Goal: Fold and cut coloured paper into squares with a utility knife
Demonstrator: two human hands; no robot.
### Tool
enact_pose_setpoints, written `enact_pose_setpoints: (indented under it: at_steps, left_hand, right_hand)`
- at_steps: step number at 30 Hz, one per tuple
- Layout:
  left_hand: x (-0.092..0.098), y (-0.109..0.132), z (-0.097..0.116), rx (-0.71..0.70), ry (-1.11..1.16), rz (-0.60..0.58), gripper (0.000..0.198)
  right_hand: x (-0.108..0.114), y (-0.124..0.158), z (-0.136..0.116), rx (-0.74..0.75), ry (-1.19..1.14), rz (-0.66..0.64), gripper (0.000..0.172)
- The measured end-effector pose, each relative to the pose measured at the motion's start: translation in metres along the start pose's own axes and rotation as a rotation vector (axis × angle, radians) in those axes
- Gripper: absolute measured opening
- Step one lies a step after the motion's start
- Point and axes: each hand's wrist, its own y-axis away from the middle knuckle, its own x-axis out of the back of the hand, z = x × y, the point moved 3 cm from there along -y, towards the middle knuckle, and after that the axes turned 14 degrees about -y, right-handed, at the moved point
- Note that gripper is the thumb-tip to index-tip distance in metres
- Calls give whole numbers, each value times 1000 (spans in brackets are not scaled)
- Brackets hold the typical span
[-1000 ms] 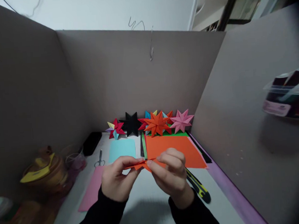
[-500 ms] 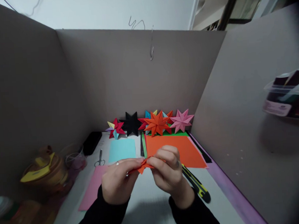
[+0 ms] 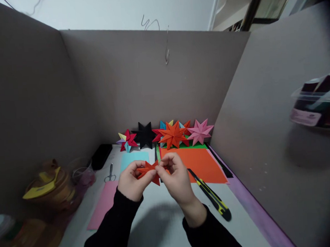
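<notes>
Above the table, an orange folded paper star with several points is held between my hands. My left hand pinches it from the left, thumb on the near face and fingers behind. My right hand grips its right side between thumb and forefinger, covering some of the points. Beyond my right hand lies a stack of coloured paper topped with an orange sheet. A light blue sheet is partly hidden behind my left hand, and a folded pink paper sits left of that wrist.
Finished paper stars, among them a black star, an orange star and a pink star, stand along the back panel. A yellow-black utility knife lies right, small scissors left, beside a black phone.
My hands have turned the orange paper, so its star points now face me. My right hand has shifted slightly, and more of the knife shows.
</notes>
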Motion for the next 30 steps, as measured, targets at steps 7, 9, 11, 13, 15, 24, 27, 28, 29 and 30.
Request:
enact_pose_setpoints:
  at_steps: [7, 9, 11, 13, 15, 24, 27, 28, 29, 30]
  left_hand:
    - [6, -15, -13, 70, 7, 77, 30]
    - [7, -15, -13, 62, -4, 93, 29]
    - [7, -15, -13, 59, -16, 97, 30]
    - [7, -14, -14, 55, -29, 95, 31]
    - [5, -14, -15, 49, -40, 85, 30]
    - [-2, -19, -31, 97, 44, -35, 37]
    - [0, -21, -33, 139, 118, -8, 45]
    - [0, -21, -33, 150, 137, -5, 46]
    - [-1, -21, -33, 157, 150, -7, 46]
    - [-1, -21, -33, 159, 157, -16, 46]
  right_hand:
    - [3, -9, 11, -217, -158, -72, 28]
    - [6, -11, 13, -270, -163, -88, 29]
    - [7, -12, 14, -319, -124, -117, 26]
    - [6, -12, 15, -344, -79, -150, 24]
    - [5, -11, 14, -342, -46, -158, 23]
    - [6, -13, 21, -376, -96, -151, 25]
    - [10, -16, 24, -410, -125, -135, 33]
    - [11, -16, 23, -399, -108, -126, 33]
    - [11, -16, 22, -380, -89, -113, 32]
    - [12, -16, 21, -355, -71, -99, 30]
